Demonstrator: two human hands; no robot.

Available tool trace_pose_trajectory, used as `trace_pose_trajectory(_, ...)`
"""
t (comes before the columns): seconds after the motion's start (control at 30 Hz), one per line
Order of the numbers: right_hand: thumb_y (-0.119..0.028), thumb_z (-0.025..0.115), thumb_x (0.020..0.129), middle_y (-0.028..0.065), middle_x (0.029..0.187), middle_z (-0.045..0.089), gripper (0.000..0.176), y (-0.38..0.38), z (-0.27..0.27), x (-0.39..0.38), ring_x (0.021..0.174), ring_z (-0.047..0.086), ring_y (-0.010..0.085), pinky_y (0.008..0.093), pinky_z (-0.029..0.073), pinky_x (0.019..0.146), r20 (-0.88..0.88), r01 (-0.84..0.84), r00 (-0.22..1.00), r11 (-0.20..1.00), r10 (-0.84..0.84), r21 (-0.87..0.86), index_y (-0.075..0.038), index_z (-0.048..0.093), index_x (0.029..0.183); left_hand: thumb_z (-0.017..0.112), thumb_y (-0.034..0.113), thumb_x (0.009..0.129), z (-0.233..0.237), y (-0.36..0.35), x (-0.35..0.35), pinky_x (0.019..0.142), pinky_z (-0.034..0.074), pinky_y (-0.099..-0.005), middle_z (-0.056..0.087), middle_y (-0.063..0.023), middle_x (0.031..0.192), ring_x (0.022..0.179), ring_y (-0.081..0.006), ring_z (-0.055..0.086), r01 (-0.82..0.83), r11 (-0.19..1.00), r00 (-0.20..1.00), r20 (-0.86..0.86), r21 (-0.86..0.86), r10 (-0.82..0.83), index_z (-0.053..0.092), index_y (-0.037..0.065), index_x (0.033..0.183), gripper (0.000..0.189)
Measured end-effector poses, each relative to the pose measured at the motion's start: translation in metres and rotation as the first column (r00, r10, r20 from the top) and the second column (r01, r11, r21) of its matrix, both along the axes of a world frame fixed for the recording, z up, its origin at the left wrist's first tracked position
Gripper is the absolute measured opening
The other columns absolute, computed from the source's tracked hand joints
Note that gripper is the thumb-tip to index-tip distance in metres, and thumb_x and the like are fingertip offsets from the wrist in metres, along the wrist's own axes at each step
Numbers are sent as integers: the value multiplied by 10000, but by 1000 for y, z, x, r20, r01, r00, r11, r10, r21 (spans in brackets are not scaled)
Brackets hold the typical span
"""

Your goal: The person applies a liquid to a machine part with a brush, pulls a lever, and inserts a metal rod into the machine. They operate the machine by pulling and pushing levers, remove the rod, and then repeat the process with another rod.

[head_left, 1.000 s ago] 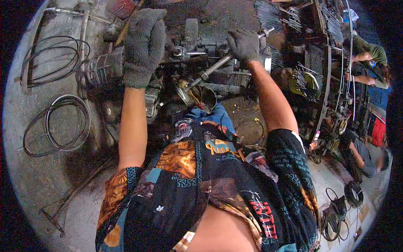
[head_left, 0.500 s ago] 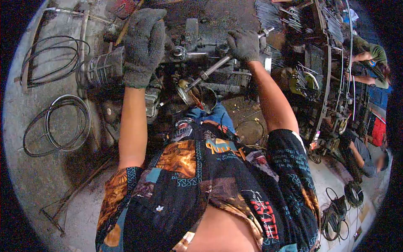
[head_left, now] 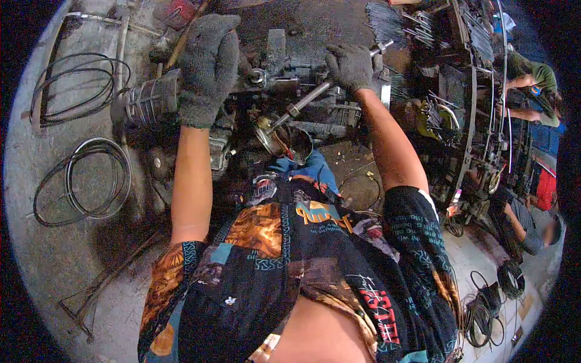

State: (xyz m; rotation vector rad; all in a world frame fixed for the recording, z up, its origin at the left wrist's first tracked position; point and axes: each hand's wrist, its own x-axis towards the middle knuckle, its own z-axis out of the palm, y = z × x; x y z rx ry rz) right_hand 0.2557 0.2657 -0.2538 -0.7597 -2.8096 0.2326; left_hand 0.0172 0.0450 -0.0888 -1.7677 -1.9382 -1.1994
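My left hand [head_left: 210,69], in a grey knitted glove, is closed at the left side of a dark machine [head_left: 290,66]; what it grips, if anything, is hidden. My right hand [head_left: 351,68], gloved the same way, wraps round a long metal bar [head_left: 313,95] that slants across the machine. The bar's upper end sticks out beyond my right hand, and its lower end reaches a round metal container [head_left: 299,143] near my waist. A motor-like ribbed cylinder [head_left: 151,101] sits just left of my left hand.
Coiled cables [head_left: 100,178] lie on the floor at the left. Bundles of metal rods [head_left: 385,24] are at the upper right, beside a rack [head_left: 469,121]. Two other people [head_left: 535,85] are at the far right. More black coils [head_left: 481,314] lie at the lower right.
My right hand has shifted very slightly to the left. The bright rod between my hands in the machine now looks darker. My left hand stays in place.
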Motion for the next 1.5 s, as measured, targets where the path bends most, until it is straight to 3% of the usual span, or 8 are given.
trace_pose_trajectory(0.07,-423,575,948,92,1119,747,378,0,0,-1,1027,683,334,480,483,939,-44,-9,999,1000,9,-3,-167,772,1144,626,84,987,0,-1,0,1033,485,-441,680,-149,1138,1122,-348,637,-19,999,1000,4,-25,19,664,48,1196,216)
trace_pose_trajectory(0.13,-423,576,944,95,1104,749,380,-2,4,-2,1021,684,335,481,482,934,89,26,996,999,-24,-22,-169,772,1147,628,81,986,-1,-1,-1,1030,487,-439,679,-149,1138,1117,-349,637,-16,1000,1000,21,-25,16,665,47,1195,216)
trace_pose_trajectory(0.27,-425,571,942,106,1076,750,386,-2,8,-2,1004,686,337,478,485,931,15,0,1000,1000,0,-16,-170,772,1150,624,79,988,-3,-1,-3,1033,485,-435,679,-150,1139,1120,-349,635,39,999,995,87,24,-41,666,47,1195,214)
trace_pose_trajectory(0.77,-424,558,945,96,1043,751,366,-4,5,-5,1002,687,322,474,472,933,95,41,995,999,-38,-30,-191,779,1120,612,114,1000,-1,-3,-5,1053,470,-447,679,-148,1151,1125,-347,633,33,999,998,56,17,-34,669,49,1194,212)
trace_pose_trajectory(1.0,-403,578,933,117,1000,750,350,-5,7,-5,966,691,339,479,490,892,17,3,1000,1000,-3,-20,-165,781,1090,615,108,998,-7,-3,-5,1056,470,-446,679,-145,1149,1135,-344,632,28,998,999,45,51,-30,670,52,1185,203)
trace_pose_trajectory(1.2,-392,588,924,123,985,748,339,-3,5,-7,928,692,362,497,502,869,4,-11,1000,999,11,-41,-151,784,1060,614,91,996,-4,-7,-5,1055,471,-439,676,-142,1162,1151,-339,627,-40,998,999,20,-57,41,660,56,1198,210)
trace_pose_trajectory(1.3,-393,590,920,121,991,748,338,-3,-1,-6,927,692,358,492,503,872,-34,-6,999,1000,6,-9,-153,787,1053,611,94,997,-3,-7,-4,1056,469,-442,674,-140,1168,1154,-342,624,28,999,997,65,45,-31,659,57,1199,210)
trace_pose_trajectory(1.5,-392,592,909,125,1000,748,351,-3,4,-7,922,694,358,484,512,860,25,-7,1000,1000,7,-7,-147,790,1063,605,99,999,-9,-8,-8,1058,464,-447,678,-140,1167,1154,-344,623,-39,998,998,48,-53,42,663,58,1202,215)
